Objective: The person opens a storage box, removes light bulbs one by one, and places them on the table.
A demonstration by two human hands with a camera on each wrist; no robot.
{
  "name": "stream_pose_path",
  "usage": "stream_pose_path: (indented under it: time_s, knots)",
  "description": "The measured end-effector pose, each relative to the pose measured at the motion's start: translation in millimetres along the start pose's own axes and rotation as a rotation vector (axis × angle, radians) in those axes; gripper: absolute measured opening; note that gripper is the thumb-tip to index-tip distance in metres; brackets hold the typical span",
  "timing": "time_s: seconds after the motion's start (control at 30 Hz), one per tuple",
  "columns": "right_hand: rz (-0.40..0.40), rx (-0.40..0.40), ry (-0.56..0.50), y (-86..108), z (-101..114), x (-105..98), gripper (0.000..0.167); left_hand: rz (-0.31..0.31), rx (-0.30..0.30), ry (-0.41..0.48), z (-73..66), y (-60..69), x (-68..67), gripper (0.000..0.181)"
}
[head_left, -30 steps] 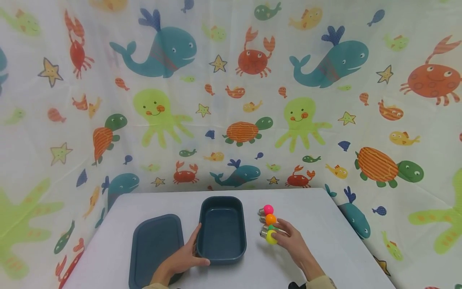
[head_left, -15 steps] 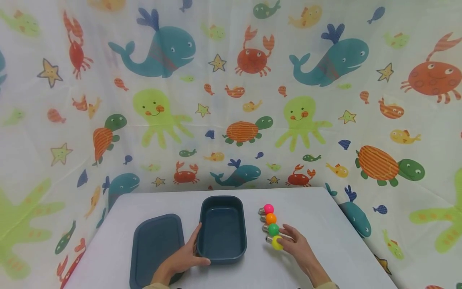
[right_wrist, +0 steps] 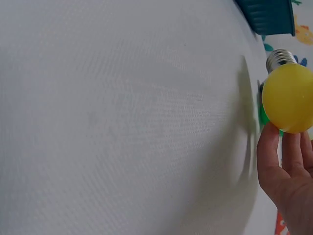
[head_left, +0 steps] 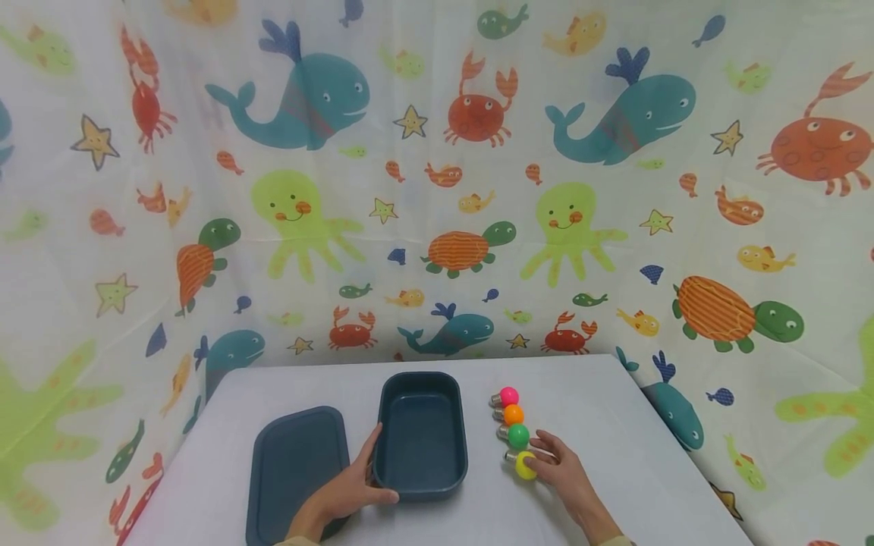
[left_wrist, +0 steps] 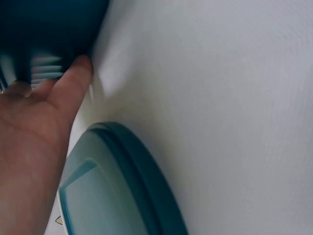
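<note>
In the head view my left hand (head_left: 341, 485) lies against the left side of a dark blue rectangular box (head_left: 419, 489). Its thumb reaches along the near end and its fingers touch the side wall. My right hand (head_left: 563, 470) pinches a yellow light bulb (head_left: 526, 465) by its round end, the metal screw base pointing left. Seen from the right wrist, the fingertips meet the underside of the yellow globe. Just beyond it lies a green bulb (head_left: 518, 436), then an orange bulb (head_left: 514, 415) and a pink bulb (head_left: 509, 396), in a row.
A dark blue lid (head_left: 300, 462) lies flat to the left of the box, partly under my left forearm. A white cloth covers the table (head_left: 580, 394). Behind it hangs a curtain (head_left: 451, 205) printed with sea animals.
My right hand has drawn the yellow bulb nearer and slightly right, away from the green bulb, which now shows fully. My left hand and the box stay put.
</note>
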State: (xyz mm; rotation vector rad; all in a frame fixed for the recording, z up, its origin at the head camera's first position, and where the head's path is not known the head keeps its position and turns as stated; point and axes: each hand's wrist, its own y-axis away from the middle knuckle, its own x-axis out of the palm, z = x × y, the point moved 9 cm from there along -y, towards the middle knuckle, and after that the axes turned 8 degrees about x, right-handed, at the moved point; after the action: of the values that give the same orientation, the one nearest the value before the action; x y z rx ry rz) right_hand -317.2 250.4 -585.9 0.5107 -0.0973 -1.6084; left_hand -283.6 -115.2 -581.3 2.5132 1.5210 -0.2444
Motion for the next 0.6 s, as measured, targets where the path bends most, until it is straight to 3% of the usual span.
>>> stream_pose_path:
  time_s: [0.6]
  knots:
    - [-0.073, -0.028, 0.12, -9.7, -3.8, -0.2, 0.083, -0.006, 0.014, 0.005, 2.2, -1.3, 0.6, 0.121]
